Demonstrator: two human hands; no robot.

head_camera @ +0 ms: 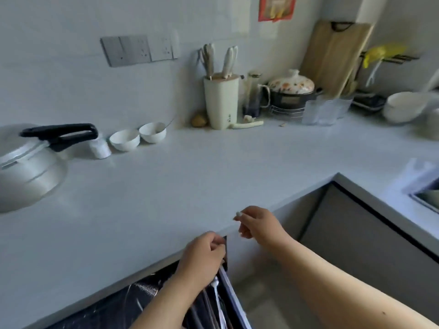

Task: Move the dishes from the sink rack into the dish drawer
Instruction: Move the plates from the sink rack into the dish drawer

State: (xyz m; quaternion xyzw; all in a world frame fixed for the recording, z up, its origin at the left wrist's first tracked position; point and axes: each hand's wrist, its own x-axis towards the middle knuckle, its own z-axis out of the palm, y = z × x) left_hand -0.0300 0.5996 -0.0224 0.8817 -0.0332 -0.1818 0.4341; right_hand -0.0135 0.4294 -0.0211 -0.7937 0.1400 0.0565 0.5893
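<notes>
**Hands at the open dish drawer**

Left hand point(202, 260) has its grip curled over the dish drawer point(228, 290) edge under the bench point(166, 186). Right hand point(259, 226) pinches something small and white. Stacked bowls point(403, 108) sit far right.

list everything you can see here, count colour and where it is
pressure cooker: one, silver with black handle, far left of counter
small bowls: two, white, side by side on counter near the wall
knife block: one, cream, against the wall, pale handles sticking out
clay pot: one, dark with floral lid, on a wire stand
cutting board: one, wood, leaning in the corner
glass cups: a few, clear, before the pot; count unclear
stacked bowls: white, far right; count unclear
sink: one, right edge, mostly cut off
dish drawer: one, dark, open under the counter
left hand: at the drawer's top edge, fingers curled
right hand: above the counter edge, pinching a small white item
</notes>
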